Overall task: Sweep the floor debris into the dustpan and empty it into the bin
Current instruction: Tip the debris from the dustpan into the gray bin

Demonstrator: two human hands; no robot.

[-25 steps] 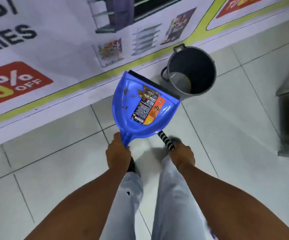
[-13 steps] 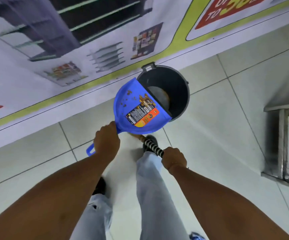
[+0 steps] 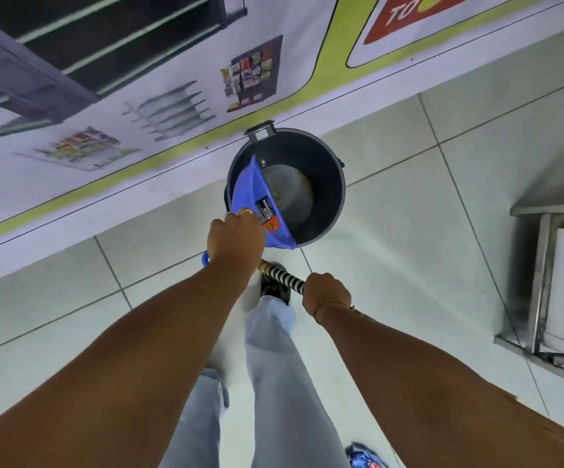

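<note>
My left hand (image 3: 234, 238) grips the handle of the blue dustpan (image 3: 253, 194), which is tipped steeply with its front edge down inside the dark grey bin (image 3: 328, 163). A few brown specks lie on the bin's pale bottom. No debris shows in the pan, only its label. My right hand (image 3: 325, 289) holds the black-and-white striped broom handle (image 3: 282, 278), which runs down to the left behind my left wrist; the broom's head is hidden.
The bin stands on pale floor tiles against a wall covered by a printed banner (image 3: 159, 96) with a green stripe. A metal frame (image 3: 544, 282) stands at the right. My legs in light trousers and a dark shoe (image 3: 274, 288) are below the bin.
I have stepped up to the bin. The dustpan went from level and holding brown debris to tipped into the bin, and the debris has left the pan.
</note>
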